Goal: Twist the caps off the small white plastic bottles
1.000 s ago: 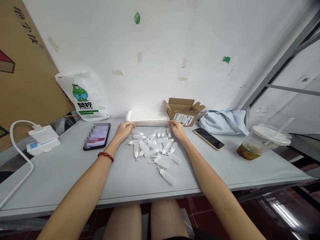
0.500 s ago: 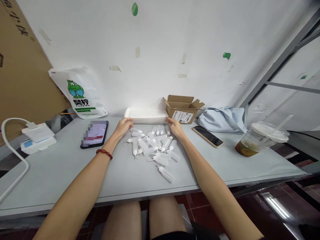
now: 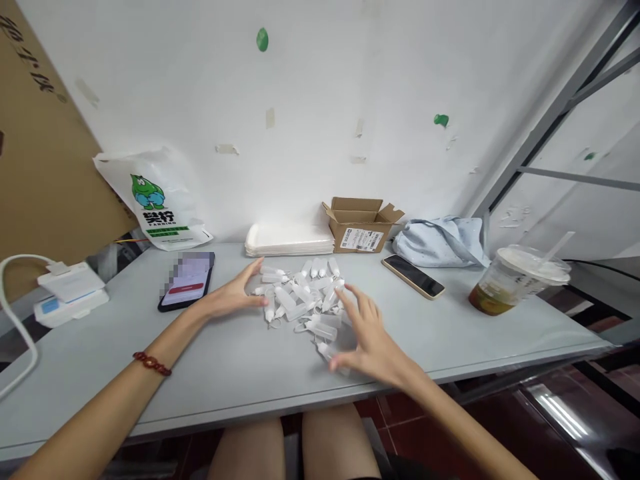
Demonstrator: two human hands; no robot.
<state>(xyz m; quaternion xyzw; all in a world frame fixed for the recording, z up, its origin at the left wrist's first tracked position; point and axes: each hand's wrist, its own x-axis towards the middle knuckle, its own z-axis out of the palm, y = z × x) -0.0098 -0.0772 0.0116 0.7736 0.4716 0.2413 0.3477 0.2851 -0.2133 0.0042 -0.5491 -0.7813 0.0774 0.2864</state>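
Several small translucent white plastic squeeze bottles (image 3: 300, 293) with caps on loops lie in a loose pile mid-table. My left hand (image 3: 233, 293) is at the pile's left edge, thumb and fingers spread, holding nothing. On the right side, my right hand (image 3: 367, 340) is open too, fingers curved apart around the pile's edge; it partly covers the nearest bottle (image 3: 327, 351). Whether either hand touches a bottle I cannot tell. Behind the pile, a stack of flat white sheets or bags (image 3: 290, 240) lies against the wall.
An open cardboard box (image 3: 360, 227) and a light blue cloth bag (image 3: 443, 241) stand at the back. One phone (image 3: 413, 275) lies right, another phone (image 3: 189, 280) left. A drink cup (image 3: 515, 280) stands far right. A white printed bag (image 3: 155, 200) and cabled white device (image 3: 73, 293) are left.
Both hands have let go of the white stack by the wall and come back toward me, opening on either side of the bottles. The stack stays against the wall.
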